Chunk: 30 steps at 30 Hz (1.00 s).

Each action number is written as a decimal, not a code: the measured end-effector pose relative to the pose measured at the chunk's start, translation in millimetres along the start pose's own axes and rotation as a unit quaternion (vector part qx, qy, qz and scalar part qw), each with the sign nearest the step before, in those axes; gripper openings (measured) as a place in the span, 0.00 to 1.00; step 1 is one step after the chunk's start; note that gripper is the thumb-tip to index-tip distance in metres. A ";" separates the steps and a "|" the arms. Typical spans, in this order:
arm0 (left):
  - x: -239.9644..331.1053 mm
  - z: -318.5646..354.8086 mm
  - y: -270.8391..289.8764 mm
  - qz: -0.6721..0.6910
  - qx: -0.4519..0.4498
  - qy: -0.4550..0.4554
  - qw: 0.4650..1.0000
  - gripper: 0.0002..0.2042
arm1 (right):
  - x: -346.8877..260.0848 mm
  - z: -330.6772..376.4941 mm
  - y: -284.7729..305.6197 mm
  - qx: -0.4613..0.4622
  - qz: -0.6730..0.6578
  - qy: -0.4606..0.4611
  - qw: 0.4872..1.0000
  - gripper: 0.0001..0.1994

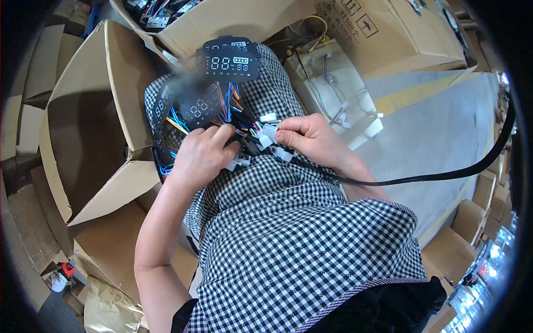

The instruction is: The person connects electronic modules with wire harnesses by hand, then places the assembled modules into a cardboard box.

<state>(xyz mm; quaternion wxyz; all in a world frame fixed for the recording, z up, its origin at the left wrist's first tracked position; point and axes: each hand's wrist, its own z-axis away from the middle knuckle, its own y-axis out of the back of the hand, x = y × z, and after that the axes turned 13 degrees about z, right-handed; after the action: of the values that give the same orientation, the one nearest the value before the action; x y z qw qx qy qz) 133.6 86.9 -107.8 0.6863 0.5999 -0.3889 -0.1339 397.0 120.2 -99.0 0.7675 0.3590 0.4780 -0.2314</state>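
Observation:
Several black display panels (230, 64) with white segment markings lie on my lap, over a black-and-white checked apron (300, 222). Bundles of coloured wires (226, 100) run from them toward my hands, ending in white plastic connectors. My right hand (316, 141) pinches a white connector (270, 131) between thumb and forefinger, with other connectors (284, 155) close beside it. Across the bundle, my left hand (204, 154) is closed with fingers curled on the wires; its fingertips are partly hidden. A white connector (243, 161) shows just below that hand.
An open cardboard box (83, 127) stands at my left, another box (233, 25) with wired parts lies ahead. A white casing (333, 83) with loose wires sits ahead right, near a cardboard box (383, 33). A thick black cable (422, 178) crosses from the right over the grey floor (411, 144).

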 end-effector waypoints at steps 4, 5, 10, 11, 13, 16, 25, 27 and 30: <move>-4.0 -2.8 2.5 -0.038 -0.007 -0.037 0.999 0.03 | 2.6 5.4 2.2 0.020 0.034 -0.010 0.999 0.10; -4.9 -2.2 3.6 -0.045 -0.007 -0.059 0.997 0.03 | 4.1 6.3 1.9 0.051 0.038 0.009 0.998 0.10; -6.0 -3.4 3.0 -0.084 -0.028 -0.052 0.995 0.05 | 2.2 4.0 2.9 0.054 0.031 0.003 0.998 0.10; -8.1 -2.5 5.5 -0.086 -0.028 -0.052 0.995 0.05 | -0.6 3.6 2.9 0.054 0.031 0.005 0.998 0.10; -12.9 1.0 11.6 0.009 0.070 -0.064 0.995 0.06 | -5.4 4.3 3.6 0.055 0.027 0.013 0.998 0.10; -16.7 11.7 13.9 0.139 0.182 -0.013 0.973 0.10 | -8.7 2.8 1.8 0.048 -0.008 0.027 0.998 0.09; -9.9 12.0 14.0 0.299 0.248 0.084 0.918 0.14 | -27.8 -11.5 -17.0 0.151 0.230 0.219 0.936 0.10; -6.6 9.8 12.9 0.283 0.262 0.084 0.919 0.14 | -30.6 -11.5 -18.1 0.159 0.252 0.216 0.930 0.11; -9.7 11.1 2.9 0.228 0.309 0.073 0.920 0.15 | -35.1 -11.4 -17.0 0.053 0.096 0.082 0.991 0.13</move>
<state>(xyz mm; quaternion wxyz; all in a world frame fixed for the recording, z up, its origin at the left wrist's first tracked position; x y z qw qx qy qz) 118.6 86.0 -108.9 0.5053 0.6850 -0.4863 0.1970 363.3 118.6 -76.2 0.7242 0.4615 0.4895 -0.1516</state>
